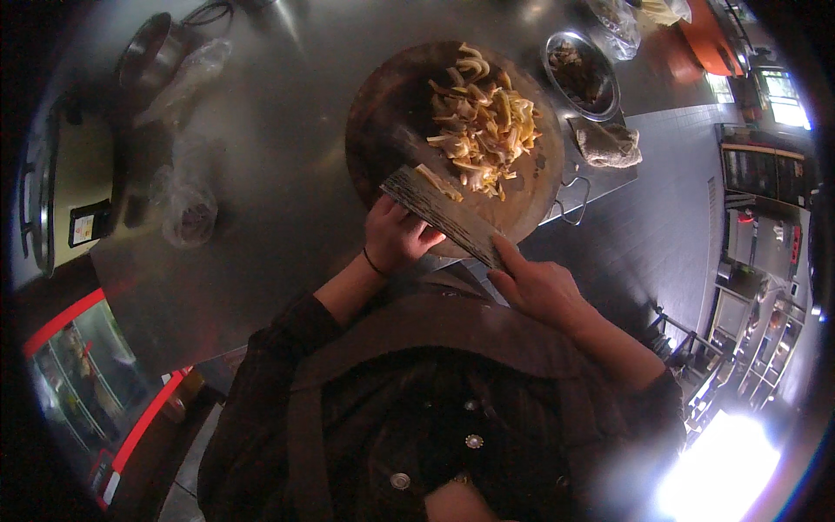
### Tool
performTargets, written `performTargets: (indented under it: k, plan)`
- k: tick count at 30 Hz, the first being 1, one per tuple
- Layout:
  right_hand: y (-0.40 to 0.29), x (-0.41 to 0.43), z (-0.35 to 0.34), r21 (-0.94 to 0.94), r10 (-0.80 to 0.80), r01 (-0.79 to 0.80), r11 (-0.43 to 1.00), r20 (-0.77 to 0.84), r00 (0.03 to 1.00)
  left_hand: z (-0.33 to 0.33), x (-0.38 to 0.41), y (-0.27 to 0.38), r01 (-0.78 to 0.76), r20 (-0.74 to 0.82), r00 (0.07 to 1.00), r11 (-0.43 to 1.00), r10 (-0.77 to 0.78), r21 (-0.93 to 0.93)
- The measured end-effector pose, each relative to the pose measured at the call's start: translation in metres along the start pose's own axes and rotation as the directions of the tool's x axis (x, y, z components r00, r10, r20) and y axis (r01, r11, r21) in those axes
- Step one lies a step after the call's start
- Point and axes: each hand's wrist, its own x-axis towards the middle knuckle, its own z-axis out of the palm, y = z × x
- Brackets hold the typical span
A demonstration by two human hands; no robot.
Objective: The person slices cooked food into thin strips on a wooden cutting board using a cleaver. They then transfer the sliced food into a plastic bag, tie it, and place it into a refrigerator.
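My right hand (pixel 545 290) grips the near end of a broad cleaver (pixel 450 218), whose dark textured blade slants up to the left over the near edge of a round wooden chopping board (pixel 372 117). My left hand (pixel 398 235) is beside the blade's near side, fingers bent and partly hidden under it; whether they hold anything does not show. A pale strip of food (pixel 438 183) lies along the blade's far edge. Beyond it, a heap of sliced, yellowish-brown food, perhaps meat, (pixel 486 130) covers the right half of the board.
A steel bowl of dark pieces (pixel 577 75) and a folded cloth (pixel 608 143) are right of the board. Plastic bags (pixel 189 209) and a metal pot (pixel 150 52) stand at left on the steel table (pixel 274 163). A metal handle (pixel 577 202) juts out at the table's right edge.
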Motion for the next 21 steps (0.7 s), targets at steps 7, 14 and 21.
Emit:
performTargets:
  k: [7,14,21]
  plan:
    - [-0.016,0.023,0.001,0.094,-0.013,0.018,0.995,-0.051,0.999,-0.005,0.006,0.002,-0.027,0.028,0.999,0.998,0.029,-0.059]
    - [-0.001,0.046,-0.007,0.329,-0.183,0.250,0.911,-0.220,0.958,-0.004,0.011,0.007,0.010,-0.020,1.000,0.999,-0.011,-0.044]
    - [0.003,-0.021,-0.016,0.165,-0.085,0.083,0.983,0.011,0.996,-0.006,0.008,0.007,0.009,-0.015,1.000,0.999,-0.009,-0.033]
